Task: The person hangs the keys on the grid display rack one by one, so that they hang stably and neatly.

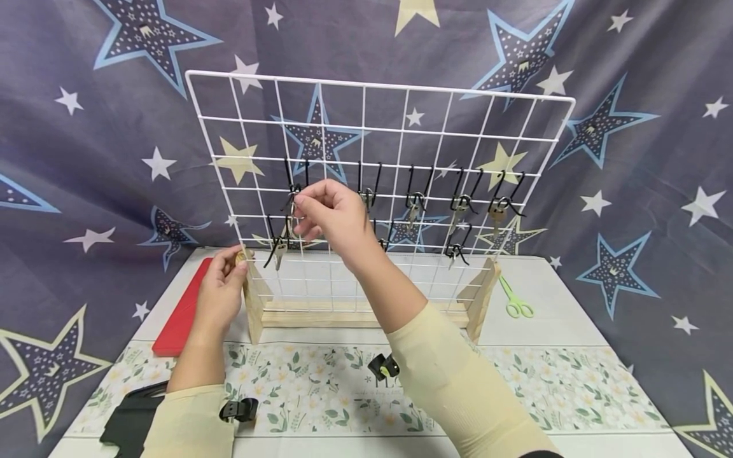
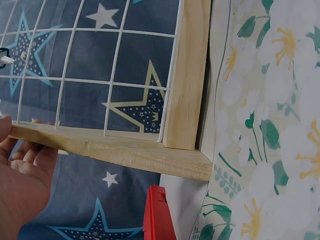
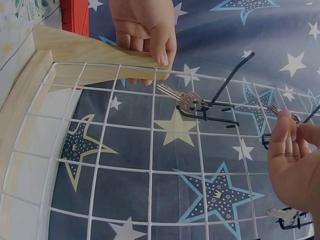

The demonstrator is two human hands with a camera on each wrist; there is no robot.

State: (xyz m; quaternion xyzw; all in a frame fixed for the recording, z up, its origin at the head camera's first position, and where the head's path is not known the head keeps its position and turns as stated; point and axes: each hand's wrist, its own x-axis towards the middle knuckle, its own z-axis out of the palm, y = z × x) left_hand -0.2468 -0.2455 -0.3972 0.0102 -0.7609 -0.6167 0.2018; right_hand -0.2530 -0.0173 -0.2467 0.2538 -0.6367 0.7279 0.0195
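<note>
A white wire grid (image 1: 275,78) stands upright in a light wooden stand (image 1: 315,318). My left hand (image 1: 220,292) grips the upper end of the stand's left side piece (image 2: 125,155), fingers curled beneath the wood. At the upper left hook, my right hand (image 1: 338,216) pinches a small bunch of keys (image 3: 274,110) between thumb and fingers; the hand partly hides that hook in the head view. Below it, other keys (image 3: 190,102) hang on a lower black hook (image 3: 232,77). More keys (image 1: 498,213) hang from several black hooks farther right along the grid.
A red flat case (image 1: 180,324) lies left of the stand, green scissors (image 1: 519,310) to its right. A black object (image 1: 134,416) sits by my left forearm. A floral runner (image 1: 309,375) crosses the white table before a star-patterned curtain (image 1: 630,159).
</note>
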